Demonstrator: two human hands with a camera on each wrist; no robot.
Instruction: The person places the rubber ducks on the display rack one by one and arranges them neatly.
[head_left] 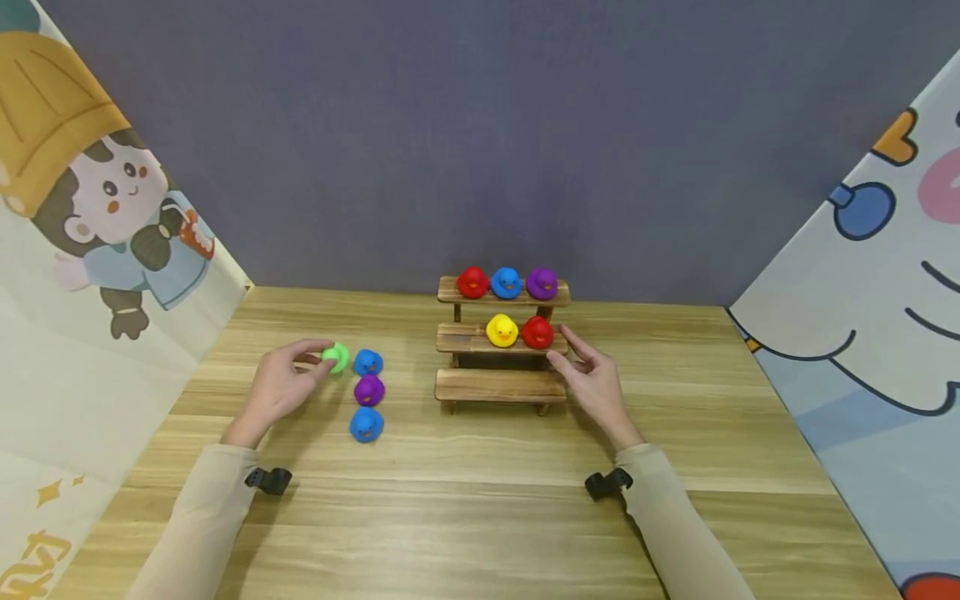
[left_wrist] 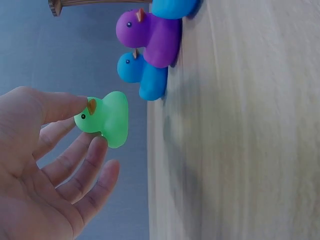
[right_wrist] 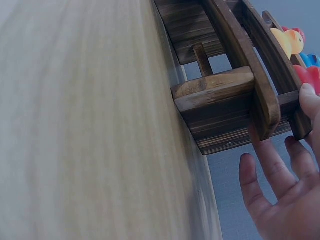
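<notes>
The green duck is in my left hand, pinched by the head between thumb and fingers, just above the bench towards its far left corner. It looks like smooth, hollow rubber, so I'd expect it to be light, a little squashy, hard to break and perhaps slick; the head suits a light pinch, and the wider body would give more to hold. Just to its right, a near blue duck, a purple duck and a far blue duck line up towards the far edge. My right hand holds the right end of the stand's middle shelf, thumb in front and fingers behind, beside a red duck and a yellow duck. The stand is wooden, near the middle of the bench's far edge, with three more ducks on its top shelf. The bench has a pale wood grain; a grey-blue wall rises behind it, and cartoon panels flank its left and right edges.
</notes>
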